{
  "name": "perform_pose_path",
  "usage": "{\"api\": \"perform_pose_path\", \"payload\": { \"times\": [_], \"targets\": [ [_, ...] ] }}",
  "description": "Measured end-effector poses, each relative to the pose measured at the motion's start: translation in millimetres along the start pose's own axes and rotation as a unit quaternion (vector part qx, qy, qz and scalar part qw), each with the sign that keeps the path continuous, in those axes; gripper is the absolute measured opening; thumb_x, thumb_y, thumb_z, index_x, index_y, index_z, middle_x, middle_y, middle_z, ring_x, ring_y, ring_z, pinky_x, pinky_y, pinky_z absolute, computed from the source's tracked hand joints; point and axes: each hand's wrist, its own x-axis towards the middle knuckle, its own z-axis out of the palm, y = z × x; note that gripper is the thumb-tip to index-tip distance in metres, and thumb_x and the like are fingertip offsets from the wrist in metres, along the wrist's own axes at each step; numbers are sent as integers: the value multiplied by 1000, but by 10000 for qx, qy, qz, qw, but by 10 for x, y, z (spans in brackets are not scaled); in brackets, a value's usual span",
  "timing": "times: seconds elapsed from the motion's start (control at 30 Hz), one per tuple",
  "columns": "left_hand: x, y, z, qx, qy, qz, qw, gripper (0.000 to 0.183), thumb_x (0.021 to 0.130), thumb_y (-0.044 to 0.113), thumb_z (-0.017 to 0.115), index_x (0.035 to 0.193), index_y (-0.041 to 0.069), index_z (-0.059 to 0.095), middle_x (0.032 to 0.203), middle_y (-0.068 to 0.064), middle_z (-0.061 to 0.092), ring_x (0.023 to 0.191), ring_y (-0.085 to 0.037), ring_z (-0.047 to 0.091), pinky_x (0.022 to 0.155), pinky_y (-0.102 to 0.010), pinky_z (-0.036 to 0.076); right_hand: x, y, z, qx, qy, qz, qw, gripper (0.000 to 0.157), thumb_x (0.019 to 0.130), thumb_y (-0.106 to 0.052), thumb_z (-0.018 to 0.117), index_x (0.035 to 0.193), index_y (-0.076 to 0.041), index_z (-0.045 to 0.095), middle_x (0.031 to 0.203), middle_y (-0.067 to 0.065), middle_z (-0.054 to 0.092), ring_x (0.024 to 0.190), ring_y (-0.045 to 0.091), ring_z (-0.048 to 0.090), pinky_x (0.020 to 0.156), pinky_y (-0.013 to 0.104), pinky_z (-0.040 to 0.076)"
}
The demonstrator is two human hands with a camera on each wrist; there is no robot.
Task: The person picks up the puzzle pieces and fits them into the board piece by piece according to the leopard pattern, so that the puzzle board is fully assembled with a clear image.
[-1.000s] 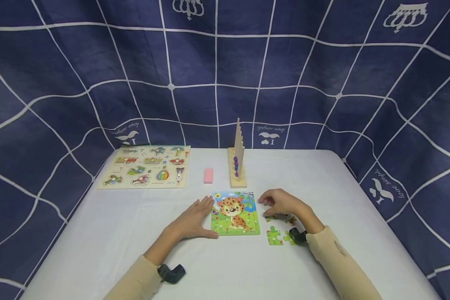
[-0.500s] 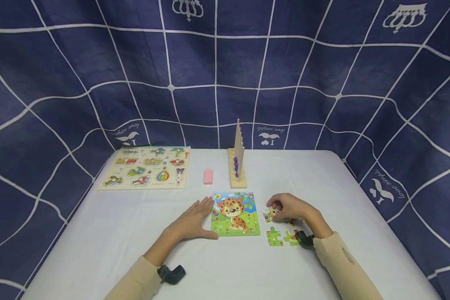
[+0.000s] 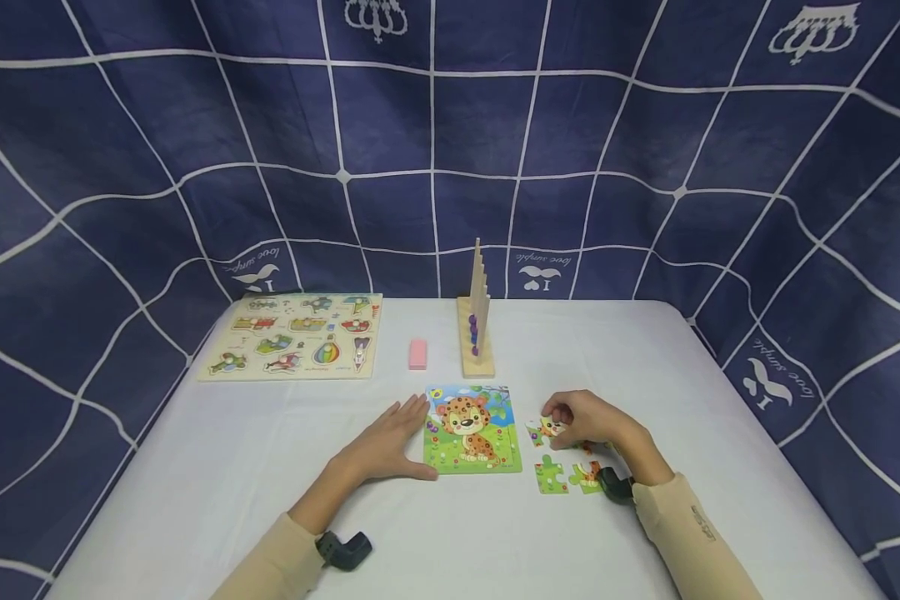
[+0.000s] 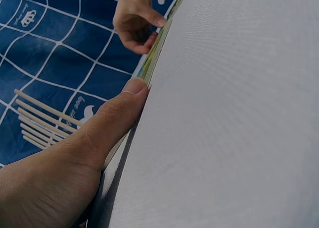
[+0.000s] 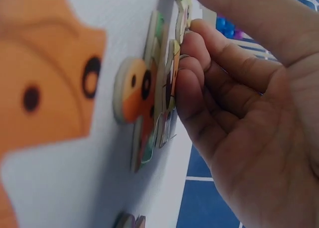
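Observation:
My left hand (image 3: pixel 386 442) lies with fingers spread along the left side of the leopard picture board (image 3: pixel 471 429); in the left wrist view its thumb (image 4: pixel 122 106) reaches the board's near edge. On the board a spotted cub sits on green grass under blue sky. To the right, my right hand (image 3: pixel 592 421) curls thumb and fingers round a puzzle piece (image 5: pixel 172 76) with part of a leopard face, low among other pieces. A loose piece (image 3: pixel 536 435) sits by the fingers. Closer to me lie a green puzzle piece (image 3: pixel 551 475) and an orange-spotted one (image 3: pixel 588 477).
At the back left lies a vehicle peg puzzle board (image 3: pixel 292 337). Beside it is a pink block (image 3: pixel 417 354). A wooden stand (image 3: pixel 477 362) with upright rods and small purple and blue beads rises behind the leopard board. A blue checked cloth (image 3: pixel 570 150) hangs around the white table (image 3: pixel 450 533).
My right hand has moved right, away from the leopard board's edge, and down over the puzzle pieces. The left hand has kept its place at the board.

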Motion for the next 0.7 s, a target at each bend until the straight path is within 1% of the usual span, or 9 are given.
{"api": "perform_pose_path", "payload": {
  "times": [0.1,0.3,0.53,0.7],
  "targets": [
    [-4,5,-6,20,-21,-24,10000,122,67,80,65,155,7,22,164,-6,16,153,-21,13,126,-41,12,1,18,-1,57,34,-57,10000,39,66,-16,89,98,-10,67,79,1,56,74,14,50,60,22,44],
    [-5,3,-18,-14,-11,36,10000,121,67,79,66,154,5,23,164,-8,18,153,-23,14,126,-43,13,0,24,-1,36,99,-176,9998,34,66,-16,89,92,-11,69,76,0,58,71,14,51,58,20,45],
    [2,-3,8,-6,-39,10,10000,123,66,82,64,154,6,23,164,-6,17,153,-22,13,126,-42,12,-6,34,34,60,157,-18,9999,32,66,-17,89,92,-13,70,77,0,59,71,13,52,57,21,45],
    [3,-4,2,-10,-21,37,10000,122,67,81,64,154,6,22,164,-6,17,153,-22,13,126,-42,12,2,35,39,146,239,-145,9995,32,67,-16,88,93,-12,70,77,0,60,71,13,52,57,21,47]
  ]
}}
